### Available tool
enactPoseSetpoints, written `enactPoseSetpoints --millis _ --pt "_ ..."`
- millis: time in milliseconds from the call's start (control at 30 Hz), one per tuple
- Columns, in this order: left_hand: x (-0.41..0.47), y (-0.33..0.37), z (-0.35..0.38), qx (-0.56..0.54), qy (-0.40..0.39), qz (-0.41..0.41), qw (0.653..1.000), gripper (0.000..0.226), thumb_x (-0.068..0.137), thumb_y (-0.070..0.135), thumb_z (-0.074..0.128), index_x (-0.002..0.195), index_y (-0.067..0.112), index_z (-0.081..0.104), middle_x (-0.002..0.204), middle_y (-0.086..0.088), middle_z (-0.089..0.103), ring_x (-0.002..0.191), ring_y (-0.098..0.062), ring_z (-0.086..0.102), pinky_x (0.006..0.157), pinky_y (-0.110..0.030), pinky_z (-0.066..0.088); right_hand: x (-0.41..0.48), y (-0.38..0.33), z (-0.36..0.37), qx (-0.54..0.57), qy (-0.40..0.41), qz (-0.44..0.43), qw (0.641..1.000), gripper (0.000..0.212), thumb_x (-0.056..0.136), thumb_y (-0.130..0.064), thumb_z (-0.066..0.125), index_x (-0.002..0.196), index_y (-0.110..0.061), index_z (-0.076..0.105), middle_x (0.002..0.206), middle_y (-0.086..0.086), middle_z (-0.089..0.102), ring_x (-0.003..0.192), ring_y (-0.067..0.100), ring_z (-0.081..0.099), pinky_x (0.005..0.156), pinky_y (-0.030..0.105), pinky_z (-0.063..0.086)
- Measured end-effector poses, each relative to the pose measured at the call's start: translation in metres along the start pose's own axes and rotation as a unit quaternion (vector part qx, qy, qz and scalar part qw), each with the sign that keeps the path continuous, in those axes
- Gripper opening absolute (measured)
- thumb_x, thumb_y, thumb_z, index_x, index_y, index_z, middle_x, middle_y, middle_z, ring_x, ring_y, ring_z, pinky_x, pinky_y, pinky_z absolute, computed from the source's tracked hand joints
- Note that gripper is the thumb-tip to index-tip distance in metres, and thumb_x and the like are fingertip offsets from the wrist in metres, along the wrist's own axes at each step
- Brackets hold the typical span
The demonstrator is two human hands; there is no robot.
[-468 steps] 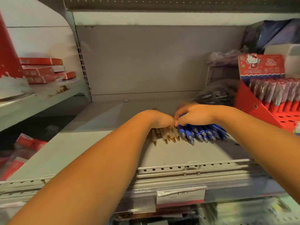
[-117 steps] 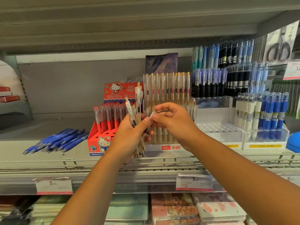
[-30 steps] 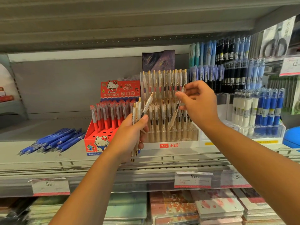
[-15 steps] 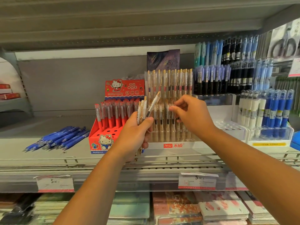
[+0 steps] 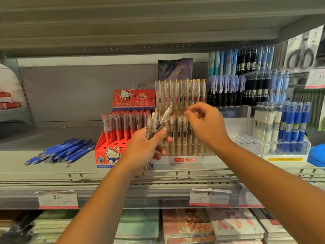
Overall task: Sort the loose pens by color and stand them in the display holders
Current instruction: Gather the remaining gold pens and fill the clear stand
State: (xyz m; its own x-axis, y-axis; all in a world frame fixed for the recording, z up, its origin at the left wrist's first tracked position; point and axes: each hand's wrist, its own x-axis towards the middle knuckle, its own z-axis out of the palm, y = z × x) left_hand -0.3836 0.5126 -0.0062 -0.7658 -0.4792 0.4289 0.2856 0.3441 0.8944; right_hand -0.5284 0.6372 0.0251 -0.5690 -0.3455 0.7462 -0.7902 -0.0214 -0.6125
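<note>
Several clear gold-clip pens (image 5: 162, 118) stood gripped in my left hand (image 5: 142, 150). My right hand (image 5: 209, 127) hovered, loosely curled, at the clear tiered holder (image 5: 184, 159); pinching or not, I could not tell. Each pen wanted a free hole, dropped upright. Loose blue pens (image 5: 59, 152) lay left.

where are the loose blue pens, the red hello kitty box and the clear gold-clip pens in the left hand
Loose blue pens (image 5: 61, 152): head view, middle of the pile.
Red cardboard Hello Kitty box (image 5: 108, 154): head view, front panel.
Clear gold-clip pens (image 5: 163, 118): head view, barrel of the tilted pen.
</note>
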Motion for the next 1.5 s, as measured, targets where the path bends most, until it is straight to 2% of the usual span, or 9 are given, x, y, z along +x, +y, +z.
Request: enactPoseSetpoints --millis 167,333,500,633,733,867,1000,1300,1500 --pt "-0.002 0.002 0.001 -0.026 -0.006 0.014 1.0 0.02 0.1 0.025 0.055 0.115 0.017 0.065 0.094 -0.004 0.076 0.052 -0.013 0.061 0.043 -0.02 0.046 -0.008 -0.025 0.007 0.07 -0.131 0.016 0.989 0.008 0.09 -0.019 0.066 0.091 -0.025 0.071 0.08 -0.011 0.067 0.068 -0.002 0.06 0.055 0.012 0.045" --pt "-0.003 0.001 0.0 -0.016 0.008 0.017 1.0 0.015 0.099 0.027 0.056 0.105 0.019 0.068 0.074 0.002 0.074 0.049 -0.016 0.061 0.041 -0.023 0.045 -0.014 -0.031 0.014 0.116 -0.207 0.061 0.97 0.009 0.089 -0.011 0.068 0.095 -0.016 0.073 0.076 -0.003 0.07 0.058 0.002 0.063 0.049 0.015 0.047" --pt "-0.002 0.001 0.0 -0.017 0.005 0.012 1.0 0.019 0.1 0.032 0.054 0.111 0.025 0.067 0.09 -0.006 0.076 0.059 -0.02 0.066 0.046 -0.024 0.049 -0.015 -0.025 0.011 0.156 -0.2 0.069 0.965 0.008 0.091 -0.011 0.066 0.097 -0.009 0.07 0.083 0.002 0.07 0.063 0.001 0.064 0.057 0.012 0.048" --pt "0.001 -0.001 0.0 -0.033 0.038 0.006 0.999 0.022 0.099 0.036 0.054 0.101 0.021 0.07 0.088 -0.004 0.076 0.076 -0.022 0.073 0.063 -0.034 0.061 -0.009 -0.02 0.003 0.168 -0.154 0.063 0.972 0.007 0.092 -0.013 0.065 0.098 -0.012 0.068 0.093 0.006 0.072 0.083 0.012 0.07 0.07 0.022 0.057" --pt "0.003 -0.004 -0.001 -0.016 0.059 0.004 0.998 0.024 0.098 0.039 0.054 0.098 0.019 0.069 0.087 0.001 0.076 0.082 -0.014 0.073 0.07 -0.032 0.061 -0.003 -0.019 -0.005 0.216 -0.109 0.067 0.968 0.006 0.092 -0.008 0.063 0.095 -0.011 0.066 0.092 0.011 0.072 0.082 0.02 0.072 0.069 0.027 0.06" --pt "0.003 -0.004 -0.001 -0.019 0.07 0.003 0.997 0.025 0.099 0.038 0.051 0.096 0.017 0.064 0.075 0.002 0.073 0.07 -0.012 0.069 0.061 -0.027 0.057 0.006 -0.014 -0.014 0.214 -0.053 0.036 0.975 0.008 0.092 -0.006 0.063 0.096 -0.013 0.067 0.087 0.011 0.071 0.075 0.019 0.072 0.061 0.026 0.059" --pt "0.001 -0.002 -0.002 -0.053 0.053 -0.032 0.997 0.025 0.1 0.04 0.051 0.091 0.018 0.059 0.066 0.002 0.062 0.049 -0.012 0.049 0.041 -0.025 0.039 0.015 -0.006 -0.022 0.133 0.008 -0.006 0.991 0.01 0.095 -0.011 0.061 0.101 -0.015 0.068 0.088 0.005 0.07 0.076 0.018 0.069 0.062 0.028 0.06" --pt "0.001 0.001 -0.003 -0.141 0.007 -0.05 0.989 0.014 0.095 0.024 0.047 0.088 0.015 0.055 0.059 0.002 0.047 0.045 -0.012 0.036 0.045 -0.023 0.022 0.02 0.01 -0.023 0.011 0.043 -0.049 0.998 0.02 0.095 -0.016 0.061 0.115 -0.013 0.067 0.092 -0.006 0.067 0.085 0.011 0.066 0.069 0.022 0.058" --pt "0.0 0.003 -0.001 -0.104 0.017 -0.052 0.993 0.022 0.102 0.02 0.04 0.098 0.015 0.061 0.064 0.002 0.056 0.049 -0.012 0.046 0.044 -0.025 0.034 0.016 0.022 -0.015 -0.016 -0.003 -0.026 1.0 0.019 0.093 -0.02 0.065 0.111 -0.017 0.07 0.088 -0.01 0.068 0.077 0.01 0.069 0.07 0.031 0.061"
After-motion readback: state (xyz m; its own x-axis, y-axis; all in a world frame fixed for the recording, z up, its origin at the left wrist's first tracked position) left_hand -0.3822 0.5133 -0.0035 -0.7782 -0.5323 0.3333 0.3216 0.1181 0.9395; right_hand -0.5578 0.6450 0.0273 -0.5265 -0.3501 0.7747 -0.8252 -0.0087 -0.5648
